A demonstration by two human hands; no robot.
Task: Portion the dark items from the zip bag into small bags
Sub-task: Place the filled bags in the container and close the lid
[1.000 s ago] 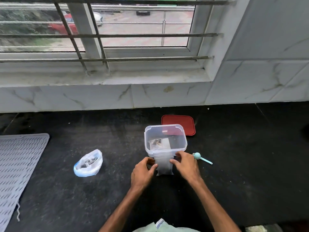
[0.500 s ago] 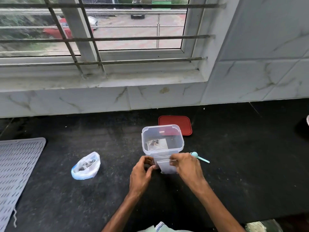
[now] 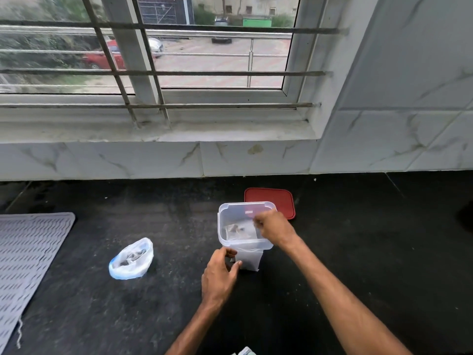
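Head view, sole cam. Item 1: container (image 3: 244,246), clear plastic, tall, upright on black counter (image 3: 358,252), mouth open. I judge it's the store for the small bags (image 3: 235,230), a pale heap lying at its bottom. Item 2: right hand (image 3: 275,228), over the rim w/ fingertips (image 3: 257,222) bunched in a pinch just inside the mouth. Whether they grasp a bag or nothing I can't tell, too blurred; prob. fishing for a fresh bag. Item 3: left hand (image 3: 221,272), thumb & forefinger curled on the container's lower left corner, I reckon to brace it vs. tipping while the other hand digs. Item 4: zip bag (image 3: 131,258), well left of the container, apart from both hands, mouth gaping upward, dark items (image 3: 125,263) inside w/ some paler bits. Looks parked open, ready to portion from; portioning not yet begun on it. Misc: red lid (image 3: 271,201) flat behind the container, contact unclear; grey ribbed mat (image 3: 30,252) far left; barred window (image 3: 204,60) above the tiled wall. In the way: the container's tall walls hem in the right hand's reach; the lid is off the path to the zip bag.
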